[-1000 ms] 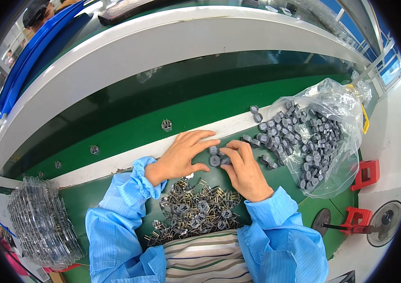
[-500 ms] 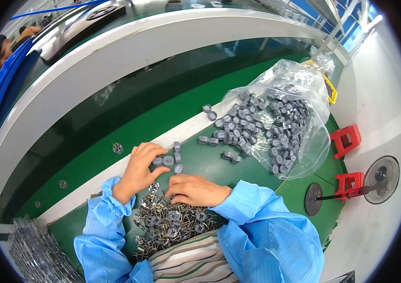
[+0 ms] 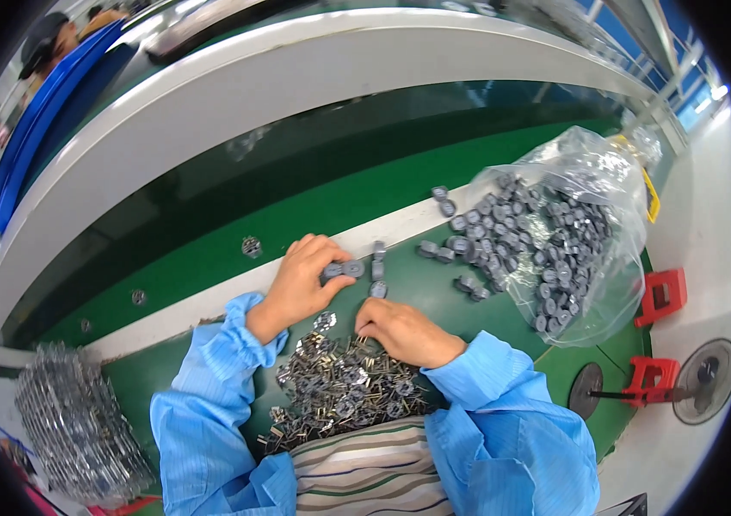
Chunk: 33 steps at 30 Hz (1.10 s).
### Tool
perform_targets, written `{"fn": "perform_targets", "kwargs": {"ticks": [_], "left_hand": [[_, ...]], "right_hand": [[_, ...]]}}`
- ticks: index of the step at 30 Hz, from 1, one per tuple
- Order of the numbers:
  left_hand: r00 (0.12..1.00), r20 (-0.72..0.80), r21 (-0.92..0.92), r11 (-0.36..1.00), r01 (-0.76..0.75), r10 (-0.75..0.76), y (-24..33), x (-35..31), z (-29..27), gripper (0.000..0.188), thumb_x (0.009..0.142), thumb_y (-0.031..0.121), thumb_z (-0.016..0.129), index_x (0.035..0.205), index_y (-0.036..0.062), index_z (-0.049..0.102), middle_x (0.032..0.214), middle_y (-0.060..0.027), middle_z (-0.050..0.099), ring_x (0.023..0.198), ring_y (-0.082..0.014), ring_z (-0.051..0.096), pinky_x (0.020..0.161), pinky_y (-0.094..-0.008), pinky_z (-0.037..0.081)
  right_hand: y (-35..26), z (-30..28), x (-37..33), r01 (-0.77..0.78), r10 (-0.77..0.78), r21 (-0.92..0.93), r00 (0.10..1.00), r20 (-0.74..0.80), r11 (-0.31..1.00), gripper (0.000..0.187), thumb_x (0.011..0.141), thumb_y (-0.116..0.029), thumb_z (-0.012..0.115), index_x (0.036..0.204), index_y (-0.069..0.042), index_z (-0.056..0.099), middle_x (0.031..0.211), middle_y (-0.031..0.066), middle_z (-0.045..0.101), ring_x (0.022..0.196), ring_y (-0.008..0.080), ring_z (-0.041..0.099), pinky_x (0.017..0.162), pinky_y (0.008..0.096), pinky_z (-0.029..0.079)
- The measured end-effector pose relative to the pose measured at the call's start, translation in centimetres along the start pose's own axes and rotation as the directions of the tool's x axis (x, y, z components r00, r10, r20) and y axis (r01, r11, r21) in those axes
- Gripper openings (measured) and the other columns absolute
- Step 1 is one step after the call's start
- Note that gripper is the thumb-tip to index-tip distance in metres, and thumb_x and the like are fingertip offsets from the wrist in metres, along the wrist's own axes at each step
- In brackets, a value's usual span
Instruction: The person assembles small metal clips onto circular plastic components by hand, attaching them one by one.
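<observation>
My left hand (image 3: 303, 279) curls its thumb and fingers around two small grey round caps (image 3: 351, 269) at the table's far edge. Just right of them, a short row of similar caps (image 3: 378, 270) stands on the green table. My right hand (image 3: 410, 334) is closed in a pinch above the far side of a heap of small metal parts with brass-coloured pins (image 3: 344, 383). What its fingertips hold is hidden. The heap lies between my forearms, against my striped front.
A clear plastic bag (image 3: 619, 292) spills many grey caps at the right. Stacked clear trays (image 3: 81, 421) stand at the left. Beyond a white ledge (image 3: 167, 328), a few metal parts (image 3: 251, 247) lie on a green strip. Red stools (image 3: 663, 295) and a fan (image 3: 706, 381) stand right.
The whole view has shifted, so the scene sits further right. My left thumb and fingers stay by the two caps. My right fingers are now bent more tightly at the heap's far edge.
</observation>
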<state>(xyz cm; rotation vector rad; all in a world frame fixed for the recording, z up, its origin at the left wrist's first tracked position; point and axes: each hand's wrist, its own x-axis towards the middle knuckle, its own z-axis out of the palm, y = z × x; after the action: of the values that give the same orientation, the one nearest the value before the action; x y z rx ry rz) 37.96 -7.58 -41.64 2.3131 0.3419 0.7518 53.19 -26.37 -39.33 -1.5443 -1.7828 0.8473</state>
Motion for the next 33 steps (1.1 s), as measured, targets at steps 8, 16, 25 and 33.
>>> {"fn": "perform_targets", "kwargs": {"ticks": [8,16,25,33], "left_hand": [[0.996,0.081,0.039,0.999,0.023,-0.026,0.2,-0.4,-0.5,0.031,0.084,0.021,0.087,0.109,0.0104,0.075,0.106,-0.0052,0.066,0.103,-0.029,0.06,0.091,-0.0421,0.044],[0.983,0.179,0.013,0.998,-0.056,0.052,0.6,-0.2,-0.7,0.034,0.081,0.025,0.09,0.11,0.0134,0.076,0.105,-0.0021,0.067,0.103,-0.0249,0.06,0.089,-0.0404,0.039],[0.98,0.19,0.041,0.997,-0.07,0.061,0.2,-0.5,-0.8,0.035,0.082,0.031,0.09,0.109,0.0142,0.076,0.102,-0.0007,0.067,0.102,-0.0236,0.06,0.089,-0.0406,0.038],[0.991,0.126,0.064,0.997,0.045,-0.053,0.3,-0.6,-0.5,0.031,0.085,0.03,0.088,0.108,0.0131,0.076,0.103,-0.0018,0.067,0.102,-0.0249,0.06,0.091,-0.0408,0.04]], "right_hand": [[1.5,-0.6,1.1,-0.134,0.119,-0.007,0.907,-0.403,0.991,0.004,0.097,-0.001,0.07,0.1,-0.001,0.068,0.094,0.018,0.068,0.089,0.0397,0.07,0.077,0.0445,0.056],[1.3,-0.9,1.1,-0.142,0.105,-0.048,0.886,-0.451,0.989,0.009,0.093,-0.001,0.075,0.1,0.001,0.07,0.09,0.0151,0.066,0.083,0.0356,0.068,0.072,0.0425,0.054],[0.0,-1.2,0.8,0.188,-0.18,-0.024,0.882,-0.435,0.982,0.018,0.084,0.005,0.082,0.1,-0.001,0.075,0.089,0.0115,0.07,0.081,0.0281,0.07,0.069,0.0369,0.056],[1.8,-1.8,0.6,0.018,-0.237,-0.449,0.869,-0.435,0.893,0.02,0.085,0.002,0.077,0.103,-0.003,0.072,0.095,0.0116,0.067,0.085,0.0322,0.071,0.07,0.0406,0.058]]}}
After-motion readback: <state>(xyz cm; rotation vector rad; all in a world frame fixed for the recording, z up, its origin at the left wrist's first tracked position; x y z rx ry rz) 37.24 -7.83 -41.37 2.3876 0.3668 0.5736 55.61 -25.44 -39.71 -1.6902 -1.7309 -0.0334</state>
